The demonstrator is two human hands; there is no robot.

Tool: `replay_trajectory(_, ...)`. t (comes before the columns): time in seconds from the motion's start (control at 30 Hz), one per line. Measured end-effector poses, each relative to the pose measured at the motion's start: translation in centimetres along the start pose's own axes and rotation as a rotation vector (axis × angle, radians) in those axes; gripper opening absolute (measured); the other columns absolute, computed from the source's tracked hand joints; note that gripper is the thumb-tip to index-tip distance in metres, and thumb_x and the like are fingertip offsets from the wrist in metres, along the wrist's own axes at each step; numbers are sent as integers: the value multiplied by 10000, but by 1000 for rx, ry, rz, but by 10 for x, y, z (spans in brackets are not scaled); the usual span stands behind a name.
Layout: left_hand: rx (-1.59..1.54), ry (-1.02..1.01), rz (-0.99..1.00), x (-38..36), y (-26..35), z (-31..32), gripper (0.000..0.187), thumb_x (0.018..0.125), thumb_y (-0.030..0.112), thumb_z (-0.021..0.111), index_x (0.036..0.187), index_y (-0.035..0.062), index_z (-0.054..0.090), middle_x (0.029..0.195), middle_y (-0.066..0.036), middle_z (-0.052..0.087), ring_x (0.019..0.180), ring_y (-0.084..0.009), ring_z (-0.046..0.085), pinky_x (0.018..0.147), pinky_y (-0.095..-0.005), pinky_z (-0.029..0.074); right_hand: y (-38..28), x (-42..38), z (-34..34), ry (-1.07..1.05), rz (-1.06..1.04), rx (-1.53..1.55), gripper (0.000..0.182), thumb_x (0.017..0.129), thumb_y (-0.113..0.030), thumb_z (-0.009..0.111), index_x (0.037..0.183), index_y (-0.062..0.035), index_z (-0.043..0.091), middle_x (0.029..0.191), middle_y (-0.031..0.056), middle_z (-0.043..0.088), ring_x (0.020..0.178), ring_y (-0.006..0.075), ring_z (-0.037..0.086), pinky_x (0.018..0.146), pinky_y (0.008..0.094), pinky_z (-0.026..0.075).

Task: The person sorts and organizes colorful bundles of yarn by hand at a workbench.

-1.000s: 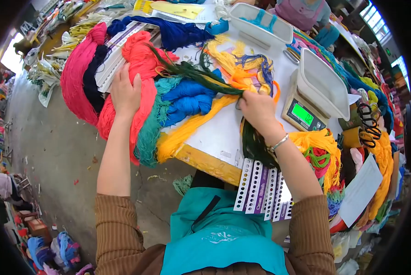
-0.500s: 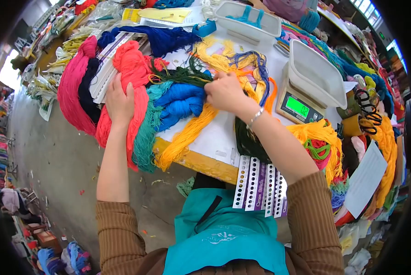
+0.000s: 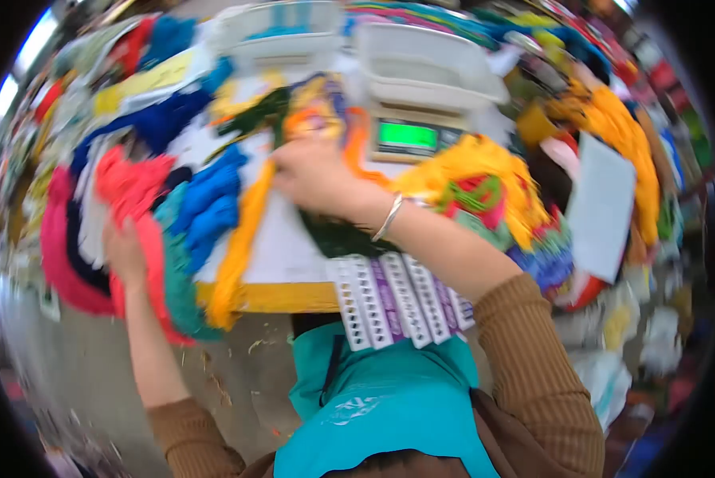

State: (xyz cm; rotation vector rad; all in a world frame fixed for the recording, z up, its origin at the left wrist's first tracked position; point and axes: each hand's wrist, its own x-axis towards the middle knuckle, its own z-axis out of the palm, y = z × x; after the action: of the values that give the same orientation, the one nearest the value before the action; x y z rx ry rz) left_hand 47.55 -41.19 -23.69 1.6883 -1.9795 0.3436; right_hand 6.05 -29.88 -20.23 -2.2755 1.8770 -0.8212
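My left hand (image 3: 124, 253) lies against the coral yarn skein (image 3: 130, 187) at the table's left edge, its fingers stretched out but blurred. My right hand (image 3: 314, 175) is closed over the middle of the table, with dark green yarn (image 3: 262, 113) running into its fingers. Beside it hang a yellow-orange skein (image 3: 246, 239) and a blue twisted skein (image 3: 212, 199). Teal yarn (image 3: 184, 299) sits between the blue and the coral. Pink yarn (image 3: 62, 255) hangs further left. Motion smears much of the view.
A digital scale (image 3: 409, 135) with a lit green display carries a white plastic tray (image 3: 429, 92). Another tray (image 3: 278, 48) holds light blue yarn. Punched thread cards (image 3: 401, 303) overhang the table's yellow front edge (image 3: 294, 298). Yellow yarn (image 3: 445, 175) and a white sheet (image 3: 601, 207) lie to the right.
My view has turned to the right, so the table appears shifted left. My right hand has drawn the dark green yarn off the blue skein. My left hand stays at the coral skein.
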Motion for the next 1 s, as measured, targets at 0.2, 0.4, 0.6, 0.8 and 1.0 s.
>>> replay_trajectory(0.2, 11, 25, 63, 11, -44, 26, 589, 1027, 394, 435, 1410, -53, 431, 1392, -287, 490, 1304, -415, 451, 1100, -445, 353, -23, -151, -85, 73, -101, 70, 275, 769, -232, 694, 1010, -101, 673, 1102, 69, 655, 1274, 304, 489, 988, 523, 398)
replay_trajectory(0.4, 67, -51, 96, 20, -45, 19, 592, 1026, 394, 436, 1401, -64, 436, 1416, -286, 467, 1318, -422, 431, 1102, -453, 350, 18, -279, -175, 284, 263, -119, 255, 778, -135, 710, 1019, -64, 673, 1141, 96, 657, 1214, 331, 552, 994, 464, 438)
replay_trajectory(0.6, 279, 195, 255, -9, 62, -44, 459, 1005, 279, 507, 1372, 4, 502, 1367, -227, 520, 1300, -396, 443, 1106, -470, 334, 83, -381, -225, 510, 602, -456, 417, 810, -151, 684, 1186, 19, 618, 1283, 204, 588, 1242, 380, 517, 1045, 470, 416)
replay_trajectory(0.8, -332, -121, 521, -128, 215, -83, 395, 976, 106, 511, 1349, -22, 506, 1439, -210, 455, 1415, -380, 322, 1161, -469, 240, 121, -411, -224, 487, 711, -579, 538, 833, -214, 690, 1280, 51, 547, 1338, 243, 540, 1283, 406, 471, 1084, 476, 368)
replay_trajectory(1.0, -464, -354, 551, -179, 263, -86, 419, 939, 62, 508, 1346, -42, 495, 1468, -214, 414, 1412, -372, 331, 1160, -457, 246, 125, -400, -212, 467, 647, -538, 524, 825, -246, 705, 1241, 38, 562, 1268, 236, 575, 1204, 383, 528, 1041, 470, 398)
